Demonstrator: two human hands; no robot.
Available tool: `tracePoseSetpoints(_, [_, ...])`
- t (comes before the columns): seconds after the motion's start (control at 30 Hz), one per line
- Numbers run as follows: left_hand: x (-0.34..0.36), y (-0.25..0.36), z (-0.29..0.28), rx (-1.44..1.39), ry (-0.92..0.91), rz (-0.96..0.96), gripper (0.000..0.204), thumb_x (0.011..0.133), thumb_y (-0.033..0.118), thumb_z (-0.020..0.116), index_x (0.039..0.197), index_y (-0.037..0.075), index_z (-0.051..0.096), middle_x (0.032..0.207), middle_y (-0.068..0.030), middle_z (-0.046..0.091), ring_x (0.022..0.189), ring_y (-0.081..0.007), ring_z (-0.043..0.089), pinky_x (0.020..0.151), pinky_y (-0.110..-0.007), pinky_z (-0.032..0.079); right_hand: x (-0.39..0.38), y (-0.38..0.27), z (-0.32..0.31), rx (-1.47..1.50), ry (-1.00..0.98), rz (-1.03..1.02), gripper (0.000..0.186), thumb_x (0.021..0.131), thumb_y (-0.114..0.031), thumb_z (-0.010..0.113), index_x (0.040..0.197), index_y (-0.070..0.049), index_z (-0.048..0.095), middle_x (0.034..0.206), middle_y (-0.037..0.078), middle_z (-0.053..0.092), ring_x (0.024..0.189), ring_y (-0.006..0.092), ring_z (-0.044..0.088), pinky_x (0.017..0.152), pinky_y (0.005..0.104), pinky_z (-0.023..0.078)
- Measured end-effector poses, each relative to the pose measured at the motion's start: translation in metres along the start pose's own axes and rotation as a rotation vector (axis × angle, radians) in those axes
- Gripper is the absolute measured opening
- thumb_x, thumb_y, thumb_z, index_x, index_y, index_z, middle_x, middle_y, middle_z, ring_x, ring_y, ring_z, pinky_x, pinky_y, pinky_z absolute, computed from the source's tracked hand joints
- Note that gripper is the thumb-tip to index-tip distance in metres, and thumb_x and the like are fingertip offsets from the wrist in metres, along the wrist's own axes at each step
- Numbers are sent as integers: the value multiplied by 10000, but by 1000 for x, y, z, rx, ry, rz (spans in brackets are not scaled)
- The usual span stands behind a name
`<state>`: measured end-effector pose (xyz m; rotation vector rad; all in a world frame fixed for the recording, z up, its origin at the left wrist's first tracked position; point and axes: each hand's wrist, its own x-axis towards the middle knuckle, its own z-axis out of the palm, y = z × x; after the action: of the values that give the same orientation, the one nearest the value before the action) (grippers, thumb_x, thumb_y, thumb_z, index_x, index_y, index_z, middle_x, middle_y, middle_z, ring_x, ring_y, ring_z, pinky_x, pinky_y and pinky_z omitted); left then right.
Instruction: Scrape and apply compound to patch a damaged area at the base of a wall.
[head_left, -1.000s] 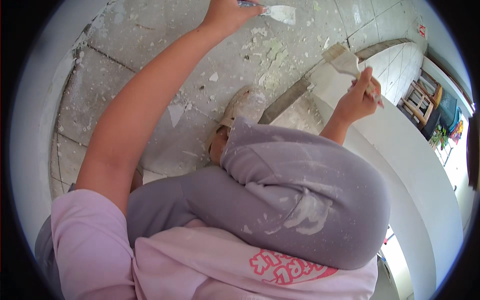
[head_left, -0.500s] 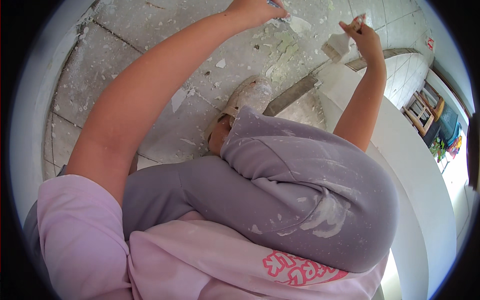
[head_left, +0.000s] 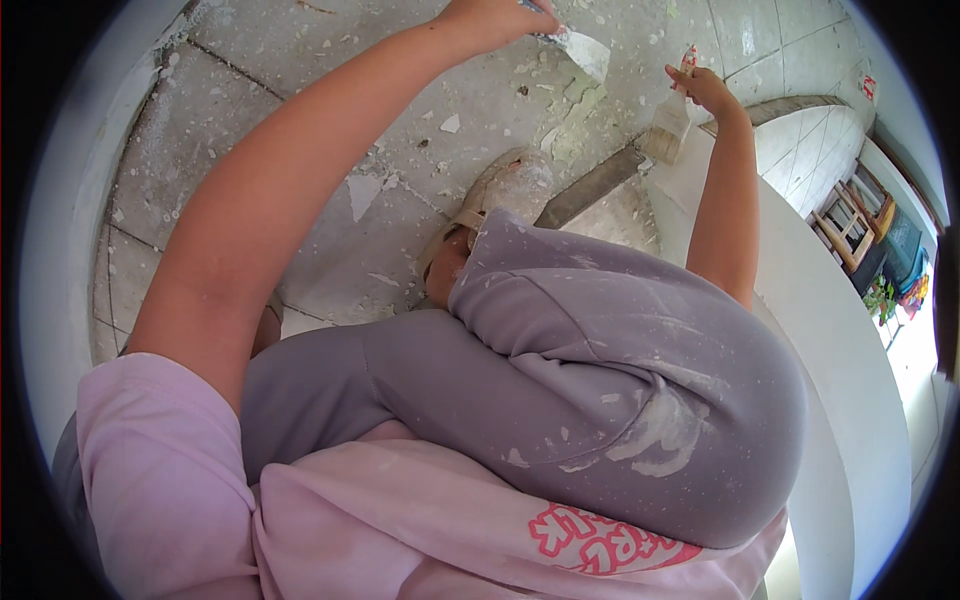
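My left hand [head_left: 492, 24] is at the top edge, closed around the handle of a putty knife [head_left: 587, 54]. Its broad, whitish blade points right and down over the floor. My right hand [head_left: 706, 91] pinches a wide flat paintbrush [head_left: 670, 125] by its handle. The pale bristles hang down beside a low white curved ledge [head_left: 690, 178]. Between the two tools, greenish-white paint flakes [head_left: 572, 115] lie on the dusty tiles. My shoe [head_left: 512, 190], spattered white, rests on the floor below them.
Grey tiles [head_left: 235, 125] carry scattered chips and dust. A white wall [head_left: 70, 190] curves along the left. My bent knee [head_left: 720, 400] takes up the lower right. Wooden stools [head_left: 845, 228] and a blue-green chair [head_left: 900, 255] stand far right.
My left hand has shifted slightly left, and the putty knife's blade now shows its broad face. My right hand has moved a little left and down; the brush hangs more upright.
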<state>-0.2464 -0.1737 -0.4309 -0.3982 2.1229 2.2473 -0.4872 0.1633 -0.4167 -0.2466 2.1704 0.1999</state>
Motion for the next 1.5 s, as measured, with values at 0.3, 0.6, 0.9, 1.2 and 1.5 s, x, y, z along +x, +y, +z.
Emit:
tracePoseSetpoints(0.3, [1, 6, -3, 188, -33, -104, 204, 675, 185, 760, 774, 13, 710, 675, -97, 677, 626, -164, 639, 612, -317, 505, 0, -3, 18, -179, 20, -36, 586, 777, -609, 649, 780, -23, 684, 770, 120, 670, 737, 261, 636, 711, 378, 469])
tracePoseSetpoints(0.6, [1, 21, -5, 86, -82, -259, 204, 678, 185, 756, 756, 3, 704, 661, -106, 668, 620, -170, 637, 603, -320, 501, -21, -25, 6, -230, 176, -91, 504, 793, -493, 675, 866, 4, 637, 855, 173, 669, 813, 327, 637, 752, 418, 469])
tracePoseSetpoints(0.9, [0, 7, -2, 162, -37, -92, 224, 680, 201, 763, 745, -3, 699, 671, -121, 669, 619, -176, 639, 603, -327, 504, -35, -57, 5, -475, 196, -58, 389, 852, -421, 629, 1070, -100, 613, 980, 143, 678, 962, 348, 634, 805, 472, 486])
tracePoseSetpoints(1.2, [1, 2, 0, 205, -9, -90, 222, 673, 203, 756, 750, 2, 704, 704, -139, 682, 654, -201, 659, 624, -337, 511, -67, -74, -59, -426, 534, -69, 432, 928, -455, 510, 1119, -88, 634, 962, 144, 687, 983, 337, 626, 842, 460, 475])
tracePoseSetpoints(1.5, [-2, 1, 10, 173, -28, -86, 218, 678, 206, 746, 745, 4, 701, 698, -141, 683, 641, -211, 660, 619, -340, 514, -43, -10, -74, 42, 142, 200, 485, 726, -564, 742, 687, -100, 607, 570, -13, 459, 463, 96, 393, 411, 285, 283])
